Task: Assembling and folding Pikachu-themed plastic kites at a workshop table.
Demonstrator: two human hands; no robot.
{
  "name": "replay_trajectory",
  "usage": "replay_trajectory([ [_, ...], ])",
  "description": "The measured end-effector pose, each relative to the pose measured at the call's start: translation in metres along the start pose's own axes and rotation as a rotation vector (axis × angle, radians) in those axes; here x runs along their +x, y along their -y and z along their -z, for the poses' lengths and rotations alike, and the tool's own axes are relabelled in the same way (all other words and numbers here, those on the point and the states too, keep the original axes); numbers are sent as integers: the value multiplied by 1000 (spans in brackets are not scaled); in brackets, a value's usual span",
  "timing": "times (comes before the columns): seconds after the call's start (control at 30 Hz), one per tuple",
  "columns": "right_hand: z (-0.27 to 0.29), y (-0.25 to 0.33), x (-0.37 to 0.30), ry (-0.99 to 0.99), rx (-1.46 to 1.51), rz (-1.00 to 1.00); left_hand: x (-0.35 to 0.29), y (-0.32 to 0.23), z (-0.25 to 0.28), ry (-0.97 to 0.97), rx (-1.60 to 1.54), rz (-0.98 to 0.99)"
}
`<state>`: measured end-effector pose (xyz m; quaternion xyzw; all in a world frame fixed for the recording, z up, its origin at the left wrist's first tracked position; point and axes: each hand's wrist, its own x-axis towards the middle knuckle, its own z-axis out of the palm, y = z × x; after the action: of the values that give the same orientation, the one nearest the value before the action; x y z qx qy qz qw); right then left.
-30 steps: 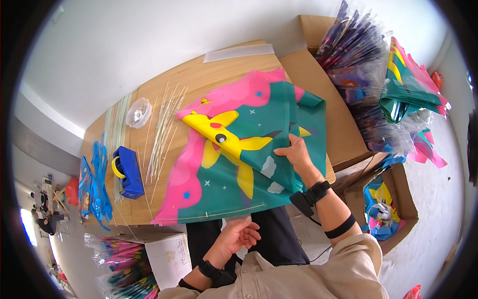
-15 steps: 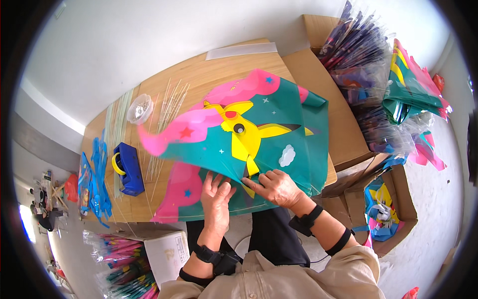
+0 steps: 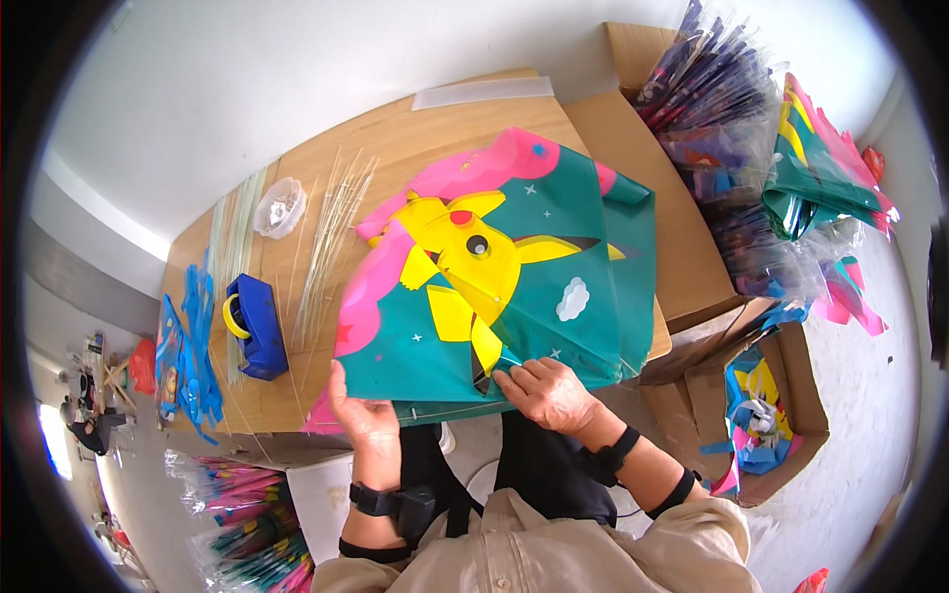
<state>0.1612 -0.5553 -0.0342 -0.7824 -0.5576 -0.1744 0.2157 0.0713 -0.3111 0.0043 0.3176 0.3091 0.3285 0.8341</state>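
Note:
A printed plastic kite sheet (image 3: pixel 583 346), green and pink with a yellow cartoon figure, lies over the near right part of the table. My right hand (image 3: pixel 550 393) pinches the sheet near its front edge, fingers curled, beside a dark stripe on the figure. My left hand (image 3: pixel 366 415) is at the sheet's near left corner, palm turned up. One digit stands out straight beside the pink border. The other fingers reach to the sheet's edge and are partly hidden by it. A thin pale rod or seam shows along the near edge between my hands.
Left on the wooden table (image 3: pixel 415 138) are a blue tape dispenser (image 3: pixel 259 326), a clear tub (image 3: pixel 281 208), thin sticks (image 3: pixel 336 217) and blue strips (image 3: pixel 201 346). Cardboard boxes (image 3: pixel 633 178) and bagged folded sheets (image 3: pixel 712 148) stand at right. An open carton (image 3: pixel 806 395) holds scraps.
The sheet's raised left flap has come down flat towards me, uncovering more of the yellow figure. My left hand has moved left along the near edge; my right hand has shifted slightly nearer.

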Motion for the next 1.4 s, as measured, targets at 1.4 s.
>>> replay_trajectory([
  [1.4, -13, 119, -68, -137, 2200, -1501, -107, -74, 134, -11, 119, 229],
])
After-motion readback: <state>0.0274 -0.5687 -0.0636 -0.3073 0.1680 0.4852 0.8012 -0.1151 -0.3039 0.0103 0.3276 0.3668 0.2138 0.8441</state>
